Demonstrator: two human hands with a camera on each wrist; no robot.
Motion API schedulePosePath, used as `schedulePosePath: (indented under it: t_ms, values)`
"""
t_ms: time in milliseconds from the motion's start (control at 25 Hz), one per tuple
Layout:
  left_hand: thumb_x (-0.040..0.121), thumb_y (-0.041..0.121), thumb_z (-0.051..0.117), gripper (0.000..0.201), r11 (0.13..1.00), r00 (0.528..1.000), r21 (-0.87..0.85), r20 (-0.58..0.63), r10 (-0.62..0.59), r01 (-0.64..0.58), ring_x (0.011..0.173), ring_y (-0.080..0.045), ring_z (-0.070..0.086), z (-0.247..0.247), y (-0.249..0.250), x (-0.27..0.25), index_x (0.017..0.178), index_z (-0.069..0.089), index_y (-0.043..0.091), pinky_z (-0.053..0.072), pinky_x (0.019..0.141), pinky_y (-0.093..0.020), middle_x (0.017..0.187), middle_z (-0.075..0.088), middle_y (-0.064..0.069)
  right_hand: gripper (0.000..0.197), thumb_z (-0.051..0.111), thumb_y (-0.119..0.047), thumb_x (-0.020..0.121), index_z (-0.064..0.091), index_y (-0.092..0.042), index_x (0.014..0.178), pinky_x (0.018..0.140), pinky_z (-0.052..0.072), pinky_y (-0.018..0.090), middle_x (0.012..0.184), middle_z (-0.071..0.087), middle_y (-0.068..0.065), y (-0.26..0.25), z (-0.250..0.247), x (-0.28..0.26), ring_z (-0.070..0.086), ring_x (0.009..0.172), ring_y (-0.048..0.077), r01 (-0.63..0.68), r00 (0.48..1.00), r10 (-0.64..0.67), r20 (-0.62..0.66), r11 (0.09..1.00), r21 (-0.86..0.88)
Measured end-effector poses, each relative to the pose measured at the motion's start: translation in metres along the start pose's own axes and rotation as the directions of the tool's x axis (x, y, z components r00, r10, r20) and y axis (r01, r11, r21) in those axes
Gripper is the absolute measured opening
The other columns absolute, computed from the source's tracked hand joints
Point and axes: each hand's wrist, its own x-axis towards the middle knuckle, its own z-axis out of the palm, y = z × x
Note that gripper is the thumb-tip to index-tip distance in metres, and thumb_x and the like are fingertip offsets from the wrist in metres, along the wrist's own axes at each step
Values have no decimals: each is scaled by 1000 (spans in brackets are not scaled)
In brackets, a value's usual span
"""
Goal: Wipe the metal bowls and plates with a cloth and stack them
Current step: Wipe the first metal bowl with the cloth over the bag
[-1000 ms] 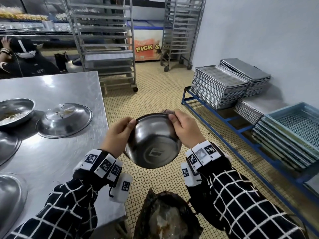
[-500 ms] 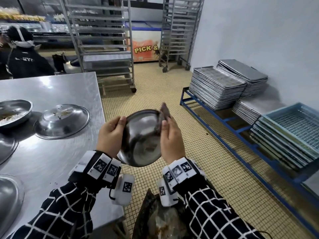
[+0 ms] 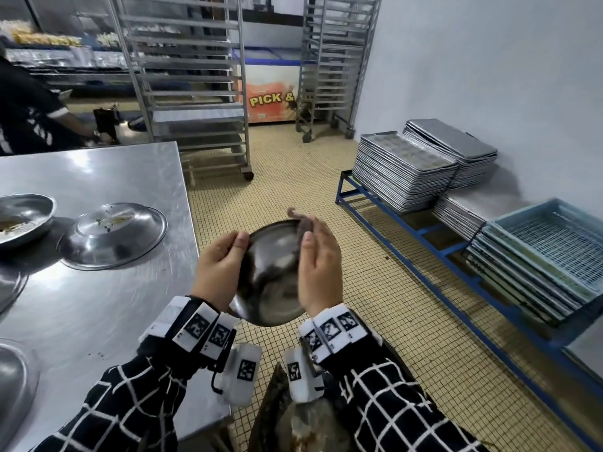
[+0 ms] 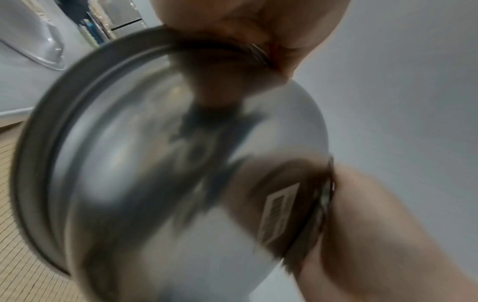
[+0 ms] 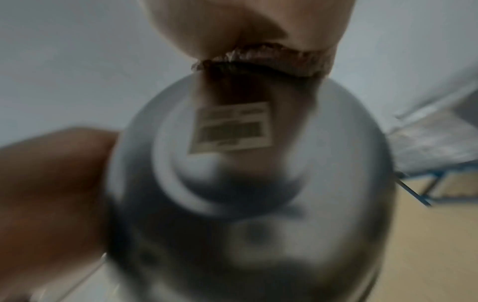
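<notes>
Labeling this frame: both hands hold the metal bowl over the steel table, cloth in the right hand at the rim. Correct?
Not quite. The metal bowl is held over the tiled floor, beside the steel table, not over it; the head view shows this. The rest stands: left hand grips the rim, and right hand holds the cloth there.

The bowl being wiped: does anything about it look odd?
Yes. The bowl has a barcode sticker on its underside. The left hand grips one rim; the right hand holds a brown cloth on the other.
</notes>
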Motion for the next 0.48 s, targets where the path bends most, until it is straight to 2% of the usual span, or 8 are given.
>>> schedulePosePath:
  t_ms: [80, 120, 160, 200, 240, 280, 360, 480]
  values:
    - [97, 23, 51, 25, 994, 998, -94, -21, -53, 51, 64, -14, 56, -6, -3, 0, 77, 63, 14, 47, 62, -25, 69, 61, -2, 43, 27, -45, 101, 53, -25, 129, 93, 51, 36, 125, 57, 4, 17, -8, 5, 55, 112, 21, -347, 937, 337, 89, 881, 322]
    - [97, 24, 51, 25, 992, 998, -110, -19, -63, 60, 68, -16, 57, -9, -6, 0, 80, 63, 11, 47, 65, -26, 72, 61, -3, 44, 29, -50, 100, 58, -22, 115, 71, 56, 28, 106, 62, 5, 26, -11, 5, 61, 88, 19, -529, 846, 502, 179, 752, 393]
    - [97, 25, 50, 25, 992, 998, -107, -7, -64, 63, 70, -19, 55, -12, -11, 0, 82, 62, 9, 45, 66, -28, 74, 60, -5, 44, 32, -54, 97, 59, -19, 100, 50, 51, 21, 87, 62, 4, 38, -11, 5, 56, 64, 14, -658, 747, 609, 268, 619, 428]
    - [97, 25, 49, 25, 994, 998, -86, 11, -62, 63, 71, -19, 54, -14, -15, 0, 84, 61, 7, 43, 66, -28, 74, 59, -4, 44, 37, -56, 94, 57, -18, 88, 40, 45, 20, 75, 61, 3, 45, -11, 2, 50, 52, 13, -717, 682, 656, 322, 513, 472]
    - [98, 24, 48, 24, 997, 998, -58, 35, -57, 59, 70, -16, 53, -15, -19, -1, 84, 60, 8, 42, 66, -26, 73, 58, -1, 44, 42, -57, 92, 57, -17, 86, 45, 51, 24, 76, 64, 5, 52, -10, 3, 54, 54, 15, -719, 665, 670, 331, 456, 524]
    - [98, 22, 47, 22, 998, 997, -32, 59, -54, 56, 69, -11, 52, -16, -22, -1, 84, 59, 11, 42, 66, -23, 72, 58, 3, 44, 44, -58, 91, 59, -18, 90, 60, 59, 36, 88, 67, 9, 56, -9, 4, 63, 69, 20, -677, 700, 655, 285, 482, 556]
    - [99, 19, 44, 20, 999, 994, 2, 95, -49, 49, 68, -4, 53, -18, -23, -2, 86, 59, 15, 42, 68, -18, 75, 57, 5, 38, 42, -59, 92, 61, -26, 96, 83, 55, 47, 103, 65, 7, 51, -17, 8, 62, 94, 26, -558, 808, 563, 171, 641, 527]
    - [99, 16, 45, 18, 1000, 996, 8, 93, -16, 16, 74, 1, 57, -21, -17, 0, 93, 61, 19, 45, 71, -14, 84, 61, 7, 34, 32, -50, 97, 56, -26, 95, 73, 51, 25, 91, 61, -3, 25, -42, 18, 59, 87, 15, -343, 938, 308, 159, 891, 296]
